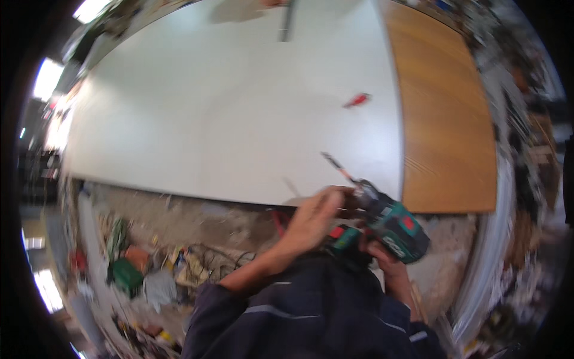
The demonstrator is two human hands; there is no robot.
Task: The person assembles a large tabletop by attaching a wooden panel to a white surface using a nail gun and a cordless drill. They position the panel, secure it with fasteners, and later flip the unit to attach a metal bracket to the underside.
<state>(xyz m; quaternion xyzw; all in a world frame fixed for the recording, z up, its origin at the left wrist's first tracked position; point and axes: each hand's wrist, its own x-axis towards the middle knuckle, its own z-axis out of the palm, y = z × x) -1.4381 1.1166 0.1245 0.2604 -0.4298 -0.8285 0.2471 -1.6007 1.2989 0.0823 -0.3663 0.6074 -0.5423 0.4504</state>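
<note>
My right hand is wrapped round the grip of a green and black cordless drill. A long drill bit, dark at the tip and orange-brown lower down, points up and left over the white panel. At the front of the drill, beside the chuck, my left hand has its fingers closed; motion blur and the hand itself hide part of that hold. The battery end of the drill is close to my dark jacket. Farther off on the panel lies a small red object, too blurred to name.
A brown wood-grain board adjoins the panel's right side. At the far edge, another person's hand is near a dark narrow strip. Below the near edge, a green container, cloths and cables clutter the floor at left.
</note>
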